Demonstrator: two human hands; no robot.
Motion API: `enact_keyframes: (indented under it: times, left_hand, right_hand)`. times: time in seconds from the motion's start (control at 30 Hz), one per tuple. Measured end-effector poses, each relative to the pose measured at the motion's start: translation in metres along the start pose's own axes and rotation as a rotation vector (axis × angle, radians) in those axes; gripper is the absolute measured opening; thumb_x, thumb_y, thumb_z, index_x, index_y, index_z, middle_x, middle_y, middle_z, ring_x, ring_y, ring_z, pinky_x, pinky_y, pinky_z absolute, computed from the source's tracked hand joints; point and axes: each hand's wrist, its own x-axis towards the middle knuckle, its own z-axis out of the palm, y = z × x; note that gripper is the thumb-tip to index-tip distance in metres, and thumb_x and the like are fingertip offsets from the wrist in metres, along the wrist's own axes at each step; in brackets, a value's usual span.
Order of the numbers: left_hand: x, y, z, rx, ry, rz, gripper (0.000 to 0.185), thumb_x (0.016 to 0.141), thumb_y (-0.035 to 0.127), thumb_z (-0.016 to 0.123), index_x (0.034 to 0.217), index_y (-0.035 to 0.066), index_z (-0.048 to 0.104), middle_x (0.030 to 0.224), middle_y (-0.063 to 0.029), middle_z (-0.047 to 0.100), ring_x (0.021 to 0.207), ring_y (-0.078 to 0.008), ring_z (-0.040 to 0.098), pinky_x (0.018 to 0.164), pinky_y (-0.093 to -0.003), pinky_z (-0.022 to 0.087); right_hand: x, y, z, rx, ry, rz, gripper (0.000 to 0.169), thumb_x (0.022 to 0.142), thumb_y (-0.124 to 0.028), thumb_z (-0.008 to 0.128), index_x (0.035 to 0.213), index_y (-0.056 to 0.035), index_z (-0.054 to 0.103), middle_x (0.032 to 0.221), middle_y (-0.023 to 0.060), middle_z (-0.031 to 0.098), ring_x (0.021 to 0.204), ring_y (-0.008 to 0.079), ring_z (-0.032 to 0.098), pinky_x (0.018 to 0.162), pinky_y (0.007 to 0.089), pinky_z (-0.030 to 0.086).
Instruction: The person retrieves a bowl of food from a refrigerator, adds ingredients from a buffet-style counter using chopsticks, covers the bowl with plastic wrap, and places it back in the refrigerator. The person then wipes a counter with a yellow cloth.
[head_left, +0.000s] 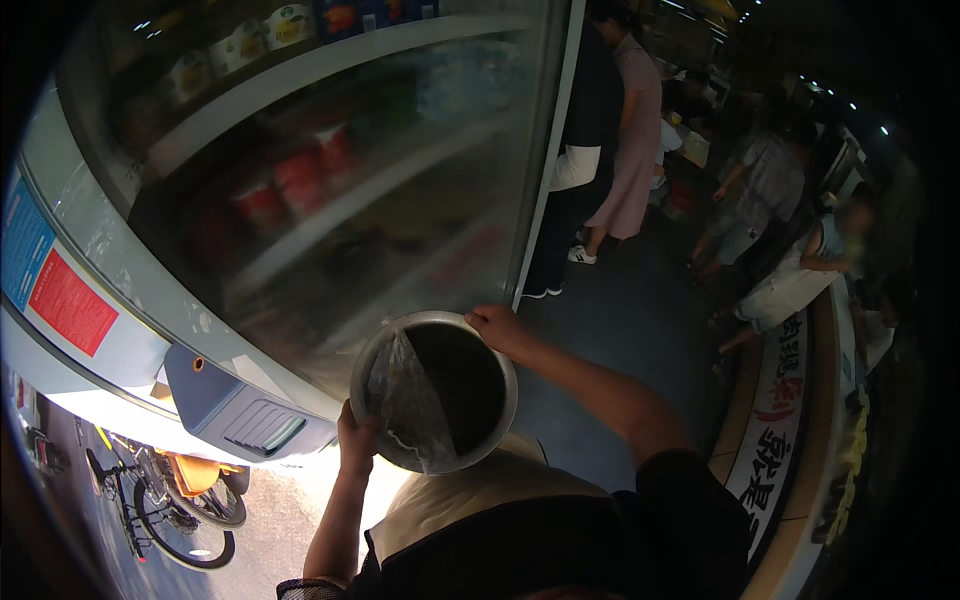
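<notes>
A round metal basin is held in front of my body, tilted so that its inside faces me. Its inside looks very dark, and I cannot tell what it contains. A transparent plastic film covers the left part of the opening, with a crumpled edge. My left hand grips the rim at the lower left. At the upper right, my right hand has its fingers curled around the rim. Just beyond the basin stands a glass-fronted display cabinet, its shelves holding cups, red packages and other blurred goods.
People stand along the dark aisle floor, one in a pink dress. A counter with a lettered front panel curves along the right. Outside at lower left, a bicycle stands on sunlit pavement.
</notes>
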Motion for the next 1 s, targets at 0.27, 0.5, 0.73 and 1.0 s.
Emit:
enact_keyframes:
  times: [0.27,0.5,0.73,1.0]
  left_hand:
    - [0.017,0.011,-0.034,0.03,-0.083,-0.095,0.045,0.072,-0.007,0.05,0.117,-0.008,0.055,0.107,-0.0141,0.064,0.095,-0.0223,0.062,0.087,-0.0305,0.047]
    - [0.015,0.015,-0.037,0.085,-0.052,-0.113,0.047,0.071,-0.005,0.048,0.118,-0.008,0.054,0.104,-0.013,0.064,0.093,-0.0204,0.061,0.085,-0.0295,0.046]
    - [0.004,0.012,-0.031,0.169,0.038,-0.128,0.046,0.069,-0.003,0.049,0.114,-0.007,0.055,0.1,-0.0117,0.063,0.088,-0.0204,0.06,0.083,-0.0303,0.046]
    - [-0.01,0.015,-0.019,0.229,0.068,-0.107,0.045,0.068,-0.002,0.048,0.113,-0.009,0.056,0.099,-0.0136,0.064,0.088,-0.0212,0.061,0.084,-0.0304,0.046]
  right_hand:
    - [-0.028,0.003,0.028,0.387,-0.058,0.142,0.027,0.092,-0.026,0.051,0.086,-0.0025,0.061,0.074,0.0118,0.06,0.071,0.0208,0.057,0.07,0.0358,0.044]
    - [-0.031,0.008,0.042,0.506,-0.082,0.203,0.025,0.09,-0.024,0.051,0.084,-0.0028,0.061,0.072,0.0097,0.058,0.07,0.0165,0.056,0.069,0.033,0.044]
    - [-0.037,0.013,0.047,0.45,-0.043,0.177,0.026,0.092,-0.024,0.051,0.078,-0.0027,0.056,0.066,0.0048,0.049,0.066,0.0131,0.046,0.063,0.0325,0.04]
    - [-0.058,0.032,0.05,0.528,0.018,0.085,0.029,0.095,-0.022,0.052,0.074,-0.0025,0.049,0.063,-0.0018,0.039,0.065,0.008,0.037,0.06,0.029,0.037]
